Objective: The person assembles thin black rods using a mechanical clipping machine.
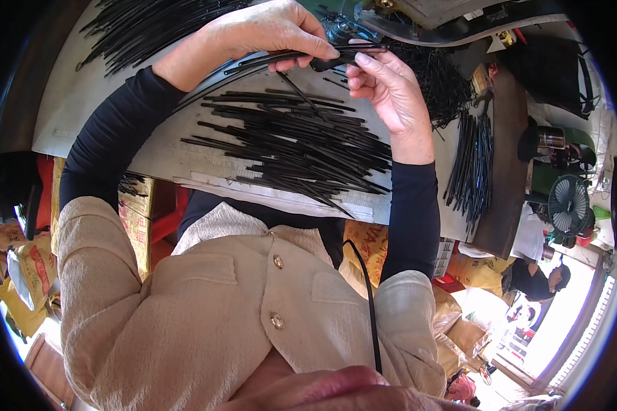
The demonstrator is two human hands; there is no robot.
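Observation:
My left hand (271,29) reaches over the table's far side, thumb and fingers pinched on a thin black strip (363,47). My right hand (396,92) is closed on the same strip near its right end, with the thumb along it. Another dark end shows just below, between the hands; I cannot make out its shape. Nearer to me, a loose pile of thin black strips (295,140) lies on the white table (154,154). Beyond my left forearm is a larger bundle of black strips (147,27).
Tangled black strips (442,79) lie right of my right hand, and a bundle (471,164) hangs toward the table's right edge. A machine's curved edge (445,38) borders the far side. A small fan (569,205) stands at the right. Yellow bags (373,250) sit below the table.

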